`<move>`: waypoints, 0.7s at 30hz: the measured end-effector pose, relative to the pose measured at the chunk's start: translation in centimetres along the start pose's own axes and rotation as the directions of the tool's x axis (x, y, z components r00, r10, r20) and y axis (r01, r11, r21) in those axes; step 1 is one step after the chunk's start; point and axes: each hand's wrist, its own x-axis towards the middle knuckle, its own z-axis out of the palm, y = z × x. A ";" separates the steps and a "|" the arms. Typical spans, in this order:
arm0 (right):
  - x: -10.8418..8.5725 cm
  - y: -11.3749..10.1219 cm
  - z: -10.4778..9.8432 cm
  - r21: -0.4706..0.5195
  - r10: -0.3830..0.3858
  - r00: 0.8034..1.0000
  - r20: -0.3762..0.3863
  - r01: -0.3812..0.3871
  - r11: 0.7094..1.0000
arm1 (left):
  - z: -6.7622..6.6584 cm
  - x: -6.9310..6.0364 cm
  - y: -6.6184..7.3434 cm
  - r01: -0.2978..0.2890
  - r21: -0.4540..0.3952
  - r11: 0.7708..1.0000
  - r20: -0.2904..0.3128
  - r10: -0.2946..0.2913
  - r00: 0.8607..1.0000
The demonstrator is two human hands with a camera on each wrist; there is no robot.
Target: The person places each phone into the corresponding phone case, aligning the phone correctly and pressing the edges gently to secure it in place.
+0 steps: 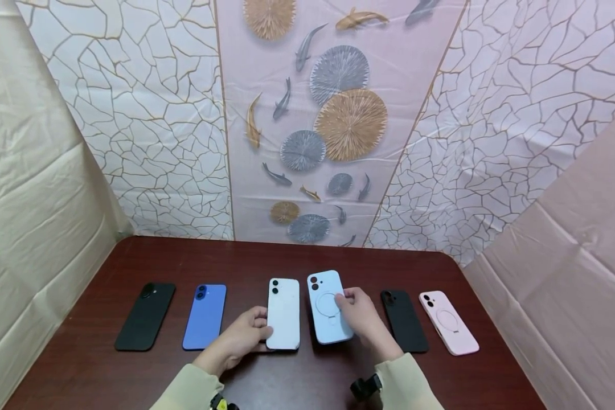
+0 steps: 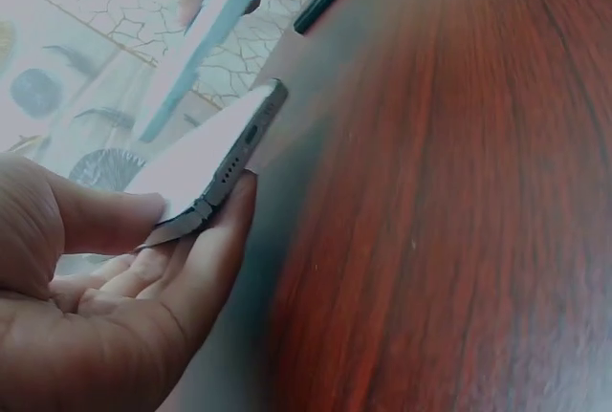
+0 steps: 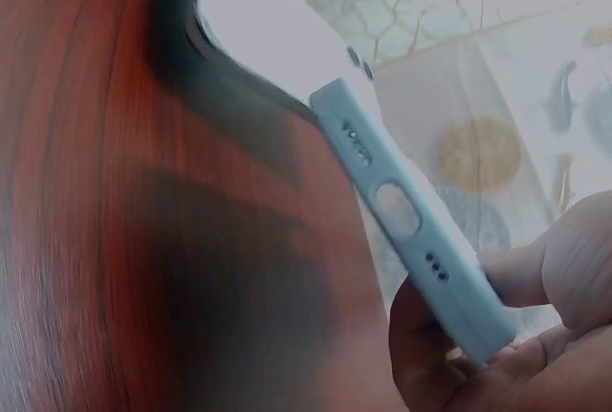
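My left hand (image 1: 242, 337) grips a white phone (image 1: 284, 313) by its lower left edge, thumb on the back and fingers beneath. In the left wrist view the phone's bottom end (image 2: 234, 159), with its port and speaker holes, is lifted above the table. A light blue phone case (image 1: 324, 322) with a ring on its back is pinched at its right edge by my right hand (image 1: 363, 314). From the right wrist, the case's bottom edge (image 3: 397, 206) shows a port cutout and small holes. Case and phone are side by side, apart in the head view.
On the dark red wooden table (image 1: 246, 381), a black phone (image 1: 146, 319) and a blue phone (image 1: 205, 319) lie at left. To the right lie a black phone case (image 1: 406, 324) and a pink phone case (image 1: 450, 324). Patterned cloth (image 1: 297, 102) hangs behind the table.
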 end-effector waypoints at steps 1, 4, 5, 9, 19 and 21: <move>-0.1 -0.2 0.2 0.016 -0.003 1.000 0.007 0.003 1.000 | 0.1 0.0 0.0 -0.002 -0.008 1.000 -0.001 0.002 1.000; -0.4 -0.6 0.7 0.059 -0.012 1.000 0.028 0.010 0.998 | 0.3 0.2 0.0 -0.011 -0.023 1.000 0.000 0.011 1.000; -0.5 -0.7 0.9 0.069 -0.014 0.999 0.035 0.012 0.998 | 0.4 0.2 0.0 -0.012 -0.027 1.000 0.004 0.012 1.000; -0.7 -0.8 1.6 0.096 -0.005 0.998 0.070 -0.001 0.995 | 0.6 0.2 -0.3 -0.013 -0.038 0.999 0.017 0.014 1.000; -0.7 0.0 2.5 0.078 -0.002 0.993 0.118 -0.007 0.997 | 0.8 -0.1 0.1 -0.022 -0.100 0.995 0.048 0.026 0.999; -0.7 0.0 2.8 0.067 -0.021 0.991 0.132 0.012 0.998 | 0.7 -0.2 0.3 -0.024 -0.105 0.994 0.054 0.030 0.998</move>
